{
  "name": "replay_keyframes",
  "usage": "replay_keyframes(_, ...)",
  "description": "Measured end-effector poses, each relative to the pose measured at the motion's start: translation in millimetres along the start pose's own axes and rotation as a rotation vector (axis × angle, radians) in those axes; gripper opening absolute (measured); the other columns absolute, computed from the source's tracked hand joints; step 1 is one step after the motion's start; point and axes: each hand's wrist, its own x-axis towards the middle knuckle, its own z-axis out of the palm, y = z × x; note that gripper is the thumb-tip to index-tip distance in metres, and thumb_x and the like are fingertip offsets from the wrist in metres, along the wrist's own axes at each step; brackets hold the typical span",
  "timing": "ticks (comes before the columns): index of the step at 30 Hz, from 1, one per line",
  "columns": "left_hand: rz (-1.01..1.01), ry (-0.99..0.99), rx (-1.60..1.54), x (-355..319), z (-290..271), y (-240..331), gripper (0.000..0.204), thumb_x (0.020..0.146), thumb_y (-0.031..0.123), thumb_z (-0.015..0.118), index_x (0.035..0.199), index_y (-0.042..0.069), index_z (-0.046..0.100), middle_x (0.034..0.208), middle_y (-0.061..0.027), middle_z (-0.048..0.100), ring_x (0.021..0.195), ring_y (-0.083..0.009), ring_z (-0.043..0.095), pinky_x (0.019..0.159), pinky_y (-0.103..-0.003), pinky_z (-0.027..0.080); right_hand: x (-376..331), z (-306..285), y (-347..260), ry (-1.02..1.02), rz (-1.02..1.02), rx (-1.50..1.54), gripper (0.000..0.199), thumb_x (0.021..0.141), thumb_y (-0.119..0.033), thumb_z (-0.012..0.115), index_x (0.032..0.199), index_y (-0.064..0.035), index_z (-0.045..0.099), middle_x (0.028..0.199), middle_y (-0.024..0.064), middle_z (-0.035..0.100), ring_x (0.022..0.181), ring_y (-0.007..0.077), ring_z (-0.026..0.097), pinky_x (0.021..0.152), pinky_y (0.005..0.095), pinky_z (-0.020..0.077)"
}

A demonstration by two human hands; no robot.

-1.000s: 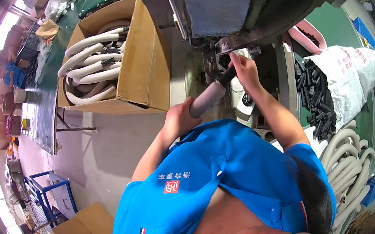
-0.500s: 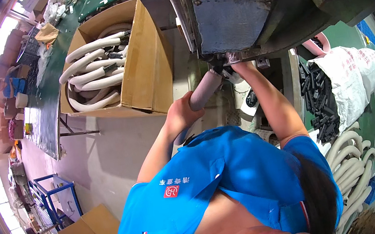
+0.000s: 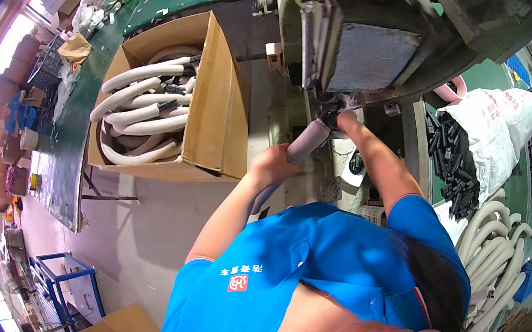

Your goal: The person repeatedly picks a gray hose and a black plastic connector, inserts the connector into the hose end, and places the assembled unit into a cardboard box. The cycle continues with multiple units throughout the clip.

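Observation:
A grey foam-covered tube (image 3: 310, 141) slants up to the underside of a heavy green-and-dark machine (image 3: 373, 58). My left hand (image 3: 276, 164) is wrapped around its lower part. At the upper end, by a dark fitting (image 3: 330, 114) beneath the machine head, my right hand (image 3: 345, 122) is closed. Its fingertips are hidden, so what they grip does not show clearly. Below the left hand, the tube runs on beside my forearm and goes out of sight behind my blue shirt.
On the left, an open cardboard box (image 3: 222, 114) holds several pale foam-covered tubes with black ends. To the right are a heap of black plastic pieces (image 3: 454, 168), a white sack (image 3: 499, 128) and more curved pale tubes (image 3: 492, 247). A green table (image 3: 72, 171) stands beyond the box.
The whole view has shifted, and more of the machine's upper parts now shows. Both hands keep their places along the tube, the right one showing a little more.

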Motion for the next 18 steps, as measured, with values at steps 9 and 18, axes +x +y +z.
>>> replay_keyframes(9, 0.054, 0.058, 0.029, 6.0, 3.2, -9.3, 0.048, 0.063, 0.036, 0.07, 0.099, 0.005, 0.064, 0.087, -0.0188, 0.066, 0.085, -0.032, 0.063, 0.076, -0.04, 0.05, 37.2, 57.4, 52.9, -0.149, 0.015, -0.162, 0.032, 0.077, -0.033, 0.056, 0.088, -0.006, 0.068, 0.09, 0.0161, 0.067, 0.088, 0.0347, 0.063, 0.077, 0.0395, 0.0495)
replay_keyframes(18, 0.098, 0.001, 0.007, 8.9, -1.3, -5.0, 0.047, 0.065, 0.036, 0.068, 0.102, 0.008, 0.064, 0.088, -0.018, 0.066, 0.085, -0.0311, 0.064, 0.076, -0.04, 0.05, 41.3, 34.3, 90.1, 0.256, -0.229, 0.148, 0.036, 0.092, -0.019, 0.037, 0.123, -0.0029, 0.048, 0.129, 0.0267, 0.044, 0.114, 0.0433, 0.046, 0.094, 0.0442, 0.0384)
